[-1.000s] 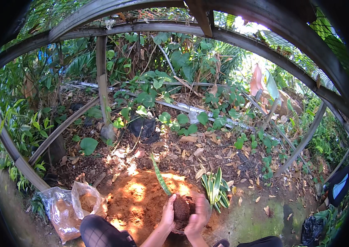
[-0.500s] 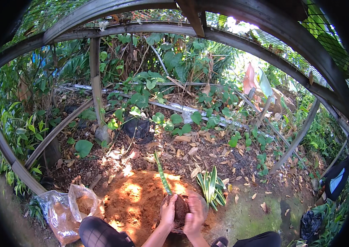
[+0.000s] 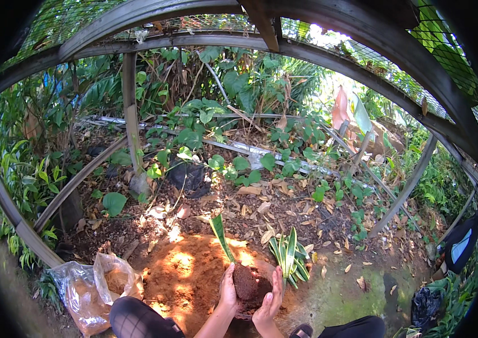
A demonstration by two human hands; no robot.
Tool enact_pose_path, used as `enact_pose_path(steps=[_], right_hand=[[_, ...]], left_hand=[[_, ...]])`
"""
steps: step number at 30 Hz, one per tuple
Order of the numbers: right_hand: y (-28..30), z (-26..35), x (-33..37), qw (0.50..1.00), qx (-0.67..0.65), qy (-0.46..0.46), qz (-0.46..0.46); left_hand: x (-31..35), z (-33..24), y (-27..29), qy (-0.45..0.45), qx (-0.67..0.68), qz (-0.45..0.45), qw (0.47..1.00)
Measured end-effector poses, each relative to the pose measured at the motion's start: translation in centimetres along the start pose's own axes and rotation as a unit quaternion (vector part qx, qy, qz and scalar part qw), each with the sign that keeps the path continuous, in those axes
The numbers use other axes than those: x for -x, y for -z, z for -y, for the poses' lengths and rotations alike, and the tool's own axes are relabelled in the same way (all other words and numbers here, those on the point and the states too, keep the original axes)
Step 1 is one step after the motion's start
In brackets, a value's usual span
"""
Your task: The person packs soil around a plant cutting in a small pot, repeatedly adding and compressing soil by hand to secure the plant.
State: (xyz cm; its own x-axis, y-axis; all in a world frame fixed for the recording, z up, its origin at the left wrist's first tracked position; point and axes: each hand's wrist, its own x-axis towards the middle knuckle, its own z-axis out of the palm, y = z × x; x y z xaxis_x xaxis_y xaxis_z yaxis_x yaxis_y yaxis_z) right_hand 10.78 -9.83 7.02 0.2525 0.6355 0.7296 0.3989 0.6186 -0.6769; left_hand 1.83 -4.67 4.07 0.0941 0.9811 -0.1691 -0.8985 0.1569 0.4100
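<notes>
A single green snake plant leaf (image 3: pixel 221 239) rises from a brown clump of potting soil (image 3: pixel 244 283). My left hand (image 3: pixel 228 291) is closed around the left side of this clump. To its right my right hand (image 3: pixel 268 302) is open, palm toward the clump and fingers stretched upward, with a gap between them. Below both hands is a round, clear-looking bowl (image 3: pixel 265 270) with dark soil in it, partly hidden by the hands and clump. Several yellow-edged snake plant leaves (image 3: pixel 290 256) lie just beyond my right hand.
Reddish-brown soil (image 3: pixel 180 270) is heaped left of the bowl. Clear plastic bags (image 3: pixel 84 298) of brown material sit by my left knee. A black plastic bag (image 3: pixel 426 307) lies at the right. Wooden posts (image 3: pixel 132 112) and overhead mesh frame the leaf-strewn ground.
The leaf and clump have turned, and the leaf shows its broader face. My right hand has moved slightly away from the clump, uncovering more of it and of the bowl's inside.
</notes>
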Motion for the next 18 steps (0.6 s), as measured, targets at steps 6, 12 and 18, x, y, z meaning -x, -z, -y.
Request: enact_pose_path(steps=[6,12,18], right_hand=[[0.6,-0.9,-0.8,0.969,-0.049,-0.027,0.242],[0.1,-1.4,-0.6,0.962,0.092,0.071,0.246],[-0.2,-1.3,-0.5,0.995,0.023,0.026,0.090]], left_hand=[[-0.4,0.1,0.7,-0.028,-0.116,-0.061,0.991],[0.0,0.2,0.3,-0.045,-0.138,-0.090,0.985],[0.0,0.7,0.3,-0.047,-0.149,-0.097,0.983]])
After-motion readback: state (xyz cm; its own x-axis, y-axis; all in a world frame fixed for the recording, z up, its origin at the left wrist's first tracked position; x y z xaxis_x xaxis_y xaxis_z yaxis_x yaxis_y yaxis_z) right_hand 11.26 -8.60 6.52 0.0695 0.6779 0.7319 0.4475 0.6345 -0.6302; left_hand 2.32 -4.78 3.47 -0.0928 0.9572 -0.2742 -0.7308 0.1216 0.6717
